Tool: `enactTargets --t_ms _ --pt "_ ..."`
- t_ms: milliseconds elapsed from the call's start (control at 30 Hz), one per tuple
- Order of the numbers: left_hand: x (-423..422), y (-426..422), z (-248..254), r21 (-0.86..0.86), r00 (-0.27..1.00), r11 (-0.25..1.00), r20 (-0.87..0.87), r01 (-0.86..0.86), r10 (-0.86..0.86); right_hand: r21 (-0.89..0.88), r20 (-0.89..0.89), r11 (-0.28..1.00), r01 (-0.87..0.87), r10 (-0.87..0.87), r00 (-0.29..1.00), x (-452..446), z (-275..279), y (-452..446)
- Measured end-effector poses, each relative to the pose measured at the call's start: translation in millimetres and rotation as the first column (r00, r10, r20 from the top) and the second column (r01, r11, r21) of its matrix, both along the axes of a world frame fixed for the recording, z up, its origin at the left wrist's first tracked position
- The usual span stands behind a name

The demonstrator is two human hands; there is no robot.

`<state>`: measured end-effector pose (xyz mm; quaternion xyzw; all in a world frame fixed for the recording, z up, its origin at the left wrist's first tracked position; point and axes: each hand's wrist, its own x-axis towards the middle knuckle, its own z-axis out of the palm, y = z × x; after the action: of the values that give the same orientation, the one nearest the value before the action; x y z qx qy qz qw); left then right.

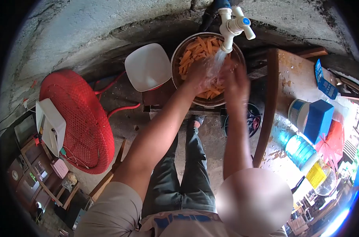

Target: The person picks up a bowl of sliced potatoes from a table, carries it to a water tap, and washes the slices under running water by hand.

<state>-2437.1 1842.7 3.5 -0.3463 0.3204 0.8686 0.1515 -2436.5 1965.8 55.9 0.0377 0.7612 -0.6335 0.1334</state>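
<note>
Orange vegetable sticks (202, 46) fill a round metal basin (174, 75) under a white tap (228, 31). Water (217, 63) pours from the tap onto the sticks and hands. My left hand (199, 76) reaches into the basin among the sticks, its fingers hidden by splashing water. Over the basin's right side, my right hand (235, 81) is smeared by motion beside the stream. Whether either hand grips any sticks cannot be made out.
A white square container (147, 67) stands left of the basin. Farther left is a red woven chair (80, 122) bearing a white container (51, 126). On the right, a wooden table (284, 79) holds a blue box (318, 120) and a blue-clear container (300, 152). A concrete wall (147, 15) rises behind.
</note>
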Motion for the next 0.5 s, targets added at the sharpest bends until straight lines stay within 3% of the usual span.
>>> enactTargets --t_ms 67,133,167,200,233,267,300,333,367,400,433,467,500 --pt "22 8 -30 -0.086 0.994 0.996 0.098 -0.04 0.049 -0.017 0.302 0.999 0.031 -0.025 0.953 36 -60 -13" --pt "34 16 -40 -0.151 0.987 0.987 0.135 -0.063 0.084 0.081 0.325 0.986 0.144 -0.163 0.931 39 -98 -31" --pt "38 17 -38 -0.345 0.993 0.936 0.068 -0.067 0.096 0.081 0.327 0.986 0.147 -0.165 0.93 36 -111 -34" --pt "41 15 -36 -0.525 0.996 0.847 -0.001 -0.078 0.091 -0.298 0.55 0.856 0.423 -0.208 0.809 33 -122 -38" --pt "43 8 -33 -0.526 0.996 0.848 0.005 -0.07 0.085 -0.524 0.742 0.51 0.682 -0.119 0.66 30 -136 -40" --pt "44 -4 -30 -0.469 0.999 0.883 0.039 0.011 0.008 -0.519 0.746 0.507 0.688 -0.125 0.654 30 -180 -35" --pt "41 -16 -29 -0.408 0.996 0.909 0.06 0.087 -0.069 -0.379 0.483 0.822 0.425 -0.216 0.849 27 -241 -23" --pt "43 -24 -49 -0.407 0.996 0.909 0.06 0.09 -0.072 -0.247 0.332 0.928 0.279 -0.19 0.924 23 -249 -9" --pt "49 -32 -84 -0.588 0.985 0.795 0.018 0.151 -0.174 -0.069 0.18 0.983 0.168 -0.153 0.972 18 -254 5" --pt "55 -36 -103 -0.746 0.961 0.64 0.0 0.185 -0.277 0.215 0.078 0.976 -0.027 0.011 0.997 6 -217 20" --pt "53 -33 -70 -0.675 0.977 0.717 0.025 0.174 -0.213 0.493 0.027 0.849 -0.189 0.202 0.979 2 -191 27" --pt "52 -31 -74 -0.676 0.977 0.717 0.026 0.172 -0.21 0.493 0.027 0.849 -0.192 0.205 0.978 6 -181 26" --pt "51 -28 -88 -0.575 0.982 0.797 0.064 0.184 -0.18 0.354 0.259 0.932 -0.083 -0.013 0.966 9 -175 26"
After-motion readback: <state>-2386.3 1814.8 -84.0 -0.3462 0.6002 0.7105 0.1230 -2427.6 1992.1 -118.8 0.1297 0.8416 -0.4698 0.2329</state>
